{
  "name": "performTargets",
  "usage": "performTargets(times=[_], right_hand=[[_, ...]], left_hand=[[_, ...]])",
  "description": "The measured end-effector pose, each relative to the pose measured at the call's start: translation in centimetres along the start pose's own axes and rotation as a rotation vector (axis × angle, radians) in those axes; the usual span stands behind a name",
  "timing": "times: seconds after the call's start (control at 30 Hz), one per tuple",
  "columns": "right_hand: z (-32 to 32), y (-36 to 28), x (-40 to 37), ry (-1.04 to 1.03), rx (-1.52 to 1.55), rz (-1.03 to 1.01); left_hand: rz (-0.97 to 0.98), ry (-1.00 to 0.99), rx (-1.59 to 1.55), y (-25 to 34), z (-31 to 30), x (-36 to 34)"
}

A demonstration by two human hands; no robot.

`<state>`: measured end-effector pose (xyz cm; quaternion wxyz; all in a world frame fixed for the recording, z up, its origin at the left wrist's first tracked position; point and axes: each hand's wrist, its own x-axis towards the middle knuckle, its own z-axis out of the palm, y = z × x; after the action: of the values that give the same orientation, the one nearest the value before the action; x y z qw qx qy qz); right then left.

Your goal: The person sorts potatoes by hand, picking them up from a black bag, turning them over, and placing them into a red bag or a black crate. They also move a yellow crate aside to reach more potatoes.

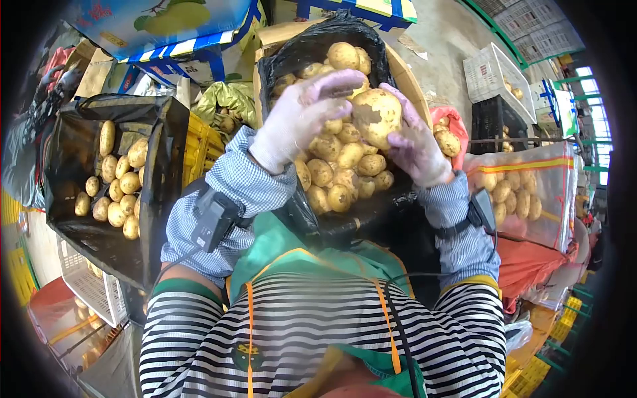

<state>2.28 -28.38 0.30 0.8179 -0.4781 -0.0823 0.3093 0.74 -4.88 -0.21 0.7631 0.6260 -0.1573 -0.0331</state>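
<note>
Fingers [332, 83] of the L hand [302, 116], gloved, lie slightly spread and curved over the top-left of a big potato [377, 116]. Fingers [406, 109] of the R hand [417, 146], also gloved, are pressed together up its right side, w/ the palm cupping it from below. Both hands clamp the big potato btwn them, at approx 12 o'clock in the view, lifted clear above a heap of spuds [342, 176].

L to R: at 9 o'clock sits a black-lined bin [73, 152] w/ a loose batch of potatoes [116, 182] inside. Just beside it, toward 10 o'clock, is a yellow crate [199, 149]. At 7–8 o'clock the L checked sleeve carries a small black wrist unit [213, 222]. Centre, 12 o'clock: a cardboard box [405, 73] lined w/ a black bag [318, 46] holds the heap of spuds, right under the hands. The R wrist has a matching black unit [483, 211] at approx 4 o'clock. Near the R hand, at 2 o'clock, a red bag [454, 119] shows a few more potatoes. Behind it are a black crate [494, 119] and a white crate [494, 73]. At 3 o'clock a mesh sack [531, 192], w/ potatoes visible thru it, lies on its side.
</note>
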Motion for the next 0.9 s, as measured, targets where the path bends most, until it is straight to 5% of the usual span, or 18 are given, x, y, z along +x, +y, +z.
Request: performTargets(times=[0.07, 0.17, 0.27, 0.4, 0.47, 0.5, 0.53, 0.6, 0.73, 0.8, 0.9], right_hand=[[2.0, 0.7, -2.0, 0.022, -0.006, -0.061], [4.0, 2.7, -3.8, 0.196, -0.217, -0.234], [1.7, 6.1, -4.0, 0.132, -0.449, -0.336], [2.1, 6.2, -4.0, 0.077, -0.183, -0.168], [2.4, 6.1, -4.2, 0.062, 0.059, -0.014], [1.6, 5.9, -3.9, 0.051, -0.519, -0.087], [1.3, 6.2, -4.0, 0.055, -0.513, -0.087], [1.4, 6.4, -4.0, 0.084, 0.288, 0.071], [-1.2, 8.0, -3.7, 0.116, 0.058, 0.049], [-1.2, 7.7, -3.8, -0.067, 0.632, 0.202], [-1.7, 7.9, -3.8, -0.085, 0.794, 0.309]], left_hand=[[-0.145, -0.104, 0.01, 1.3, 1.7, -1.0], [0.075, 0.006, 0.581, -1.2, 5.0, -2.5], [0.012, 0.073, 0.672, -1.5, 5.6, -3.6], [0.051, 0.134, 0.743, -2.4, 5.5, -3.8], [-0.081, 0.171, 0.643, -2.5, 5.4, -3.5], [-0.145, 0.187, 0.592, -2.6, 5.4, -3.3], [-0.15, 0.182, 0.595, -2.6, 5.3, -3.1], [-0.222, 0.18, 0.566, -2.7, 5.2, -2.5], [-0.247, 0.158, 0.582, -3.2, 5.4, -1.6], [-0.268, 0.144, 0.636, -4.2, 5.2, -1.1], [-0.228, 0.078, 0.735, -4.3, 5.1, -0.7]])
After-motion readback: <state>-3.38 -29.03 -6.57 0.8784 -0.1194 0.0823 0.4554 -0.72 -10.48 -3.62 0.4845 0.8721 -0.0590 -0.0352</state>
